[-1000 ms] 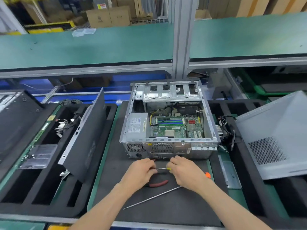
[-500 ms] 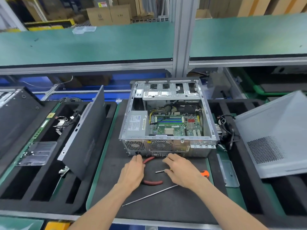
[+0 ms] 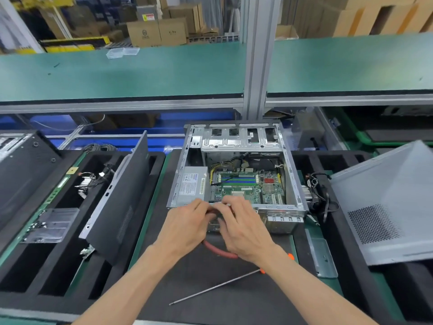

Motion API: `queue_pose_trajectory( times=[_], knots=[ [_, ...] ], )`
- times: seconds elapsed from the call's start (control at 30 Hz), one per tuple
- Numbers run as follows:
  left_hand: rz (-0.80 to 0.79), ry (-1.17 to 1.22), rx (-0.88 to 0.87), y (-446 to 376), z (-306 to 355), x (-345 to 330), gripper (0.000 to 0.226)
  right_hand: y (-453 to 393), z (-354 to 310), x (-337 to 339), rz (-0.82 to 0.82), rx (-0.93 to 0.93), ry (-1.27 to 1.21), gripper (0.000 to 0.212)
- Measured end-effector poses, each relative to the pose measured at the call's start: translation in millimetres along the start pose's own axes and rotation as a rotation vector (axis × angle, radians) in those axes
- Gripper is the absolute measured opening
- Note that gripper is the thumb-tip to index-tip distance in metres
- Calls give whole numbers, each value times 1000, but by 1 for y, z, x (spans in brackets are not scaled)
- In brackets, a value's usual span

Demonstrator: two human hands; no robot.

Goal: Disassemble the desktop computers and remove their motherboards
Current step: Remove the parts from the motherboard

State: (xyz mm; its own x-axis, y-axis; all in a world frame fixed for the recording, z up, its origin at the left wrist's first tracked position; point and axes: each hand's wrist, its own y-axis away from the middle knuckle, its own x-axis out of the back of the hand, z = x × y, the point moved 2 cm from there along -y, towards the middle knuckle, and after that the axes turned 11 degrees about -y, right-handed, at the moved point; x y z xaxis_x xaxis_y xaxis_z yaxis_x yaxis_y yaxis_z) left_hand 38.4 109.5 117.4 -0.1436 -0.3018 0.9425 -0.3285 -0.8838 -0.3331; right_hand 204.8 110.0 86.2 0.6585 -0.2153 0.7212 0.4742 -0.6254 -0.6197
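While both hands, the left hand and right hand, curled together on something unclear at the computer case's near rim, the motherboard sat just beyond, likely awaiting unscrewing.

Left grip, right grip — bare; forearms bare — no sleeves, gloves.
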Motion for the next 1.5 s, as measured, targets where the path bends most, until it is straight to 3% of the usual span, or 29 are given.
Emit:
queue_pose_trajectory(
  times=[0.13, 0.23, 0.43, 0.63, 0.77, 0.83, 0.93, 0.97, 1.03, 1.1, 1.17, 1.23, 1.3, 1.4, 1.5],
  knots=[
    [105, 6, 2, -41, 6, 15, 8, -24, 19, 12, 32, -81, 191, 36],
    [-11, 58, 12, -75, 4, 11, 21, -39, 38, 24, -60, -140, 233, 24],
    [-225, 166, 0, -127, -2, -2, 21, -52, 76, 33, -334, -434, -92, 34],
    [-543, 589, 139, -168, -40, -14, 23, -47, 109, 34, -155, -677, -205, 26],
    [-580, 929, 318, -182, -40, -31, 21, -59, 117, 36, -110, -772, -424, 16],
    [-593, 969, 412, -188, -35, -43, 21, -67, 117, 35, -196, -794, -449, 41],
    [-601, 1006, 507, -198, -28, -55, 21, -76, 118, 23, -417, -820, -260, 98],
    [-602, 1057, 522, -203, -26, -58, 23, -77, 120, 18, -451, -834, -219, 106],
    [-627, 1109, 509, -210, -28, -63, 29, -77, 128, 11, -435, -867, -214, 99],
    [-675, 902, 400, -217, -34, -69, 32, -74, 140, 11, -409, -903, -232, 86],
    [-738, 384, 190, -223, -42, -74, 27, -67, 150, 12, -423, -912, -220, 80],
    [-855, 75, 52, -222, -41, -82, 25, -61, 155, 12, -447, -900, -181, 77],
    [-958, -61, -13, -221, -37, -95, 26, -56, 159, 9, -464, -894, -154, 76],
    [-996, -165, 3, -225, -33, -121, 45, -54, 163, 8, -483, -887, -117, 75],
    [-999, -229, -19, -234, -30, -140, 31, -52, 168, 6, -493, -888, -104, 75]
  ],
)
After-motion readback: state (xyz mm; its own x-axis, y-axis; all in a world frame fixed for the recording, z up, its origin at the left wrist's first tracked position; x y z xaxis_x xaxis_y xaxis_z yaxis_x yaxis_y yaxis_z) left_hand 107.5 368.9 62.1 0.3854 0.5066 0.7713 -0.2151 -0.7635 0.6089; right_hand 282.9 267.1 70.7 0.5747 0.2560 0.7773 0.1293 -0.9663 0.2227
